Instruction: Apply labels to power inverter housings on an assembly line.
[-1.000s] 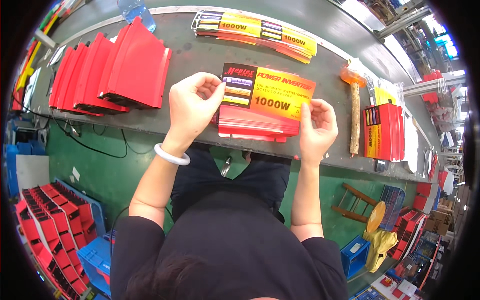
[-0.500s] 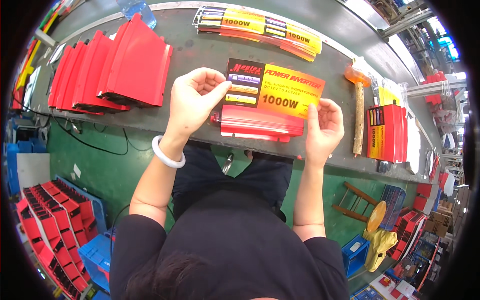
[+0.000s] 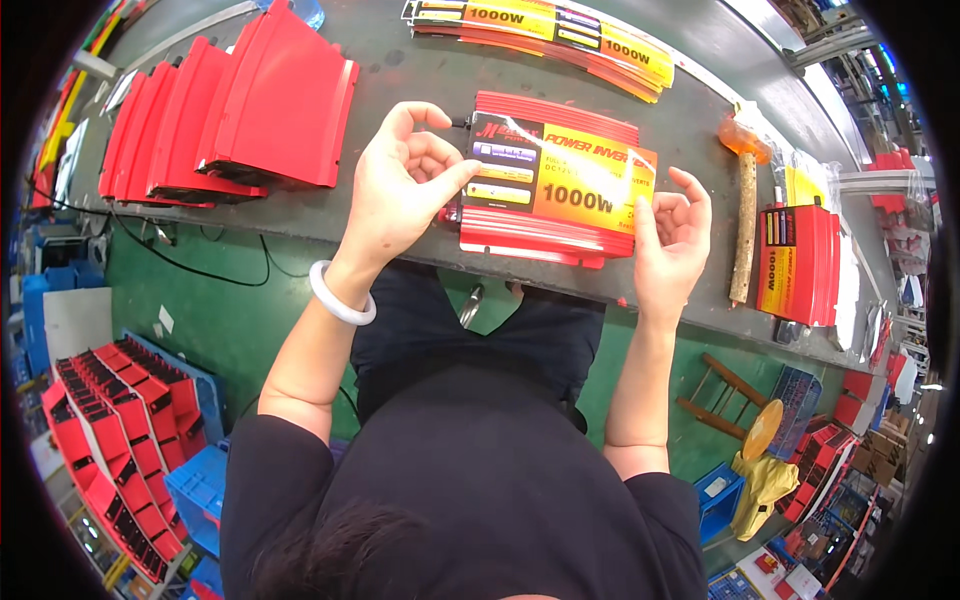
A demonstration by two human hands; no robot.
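Observation:
A printed yellow and black label (image 3: 590, 185) lies over the ribbed top of a red inverter case (image 3: 545, 236) on the workbench. At the label's left edge my left hand (image 3: 405, 185) has its thumb tip on the print, the other fingers curled and the index finger raised. My right hand (image 3: 672, 235) pinches the right edge between thumb and bent fingers, and that edge juts slightly past the case. Red ribs show above and below the label. Whether its underside touches the case everywhere cannot be seen.
Several red cases (image 3: 275, 105) stand on the bench at left. A stack of labels (image 3: 560, 30) lies at the far side. On the right are an orange-headed mallet (image 3: 745, 215) and a labelled red case (image 3: 810, 265). A wooden stool (image 3: 762, 430) stands on the floor.
The label has come down from above the case's far side onto its top, both hands moving with it. More of the red case now shows around it.

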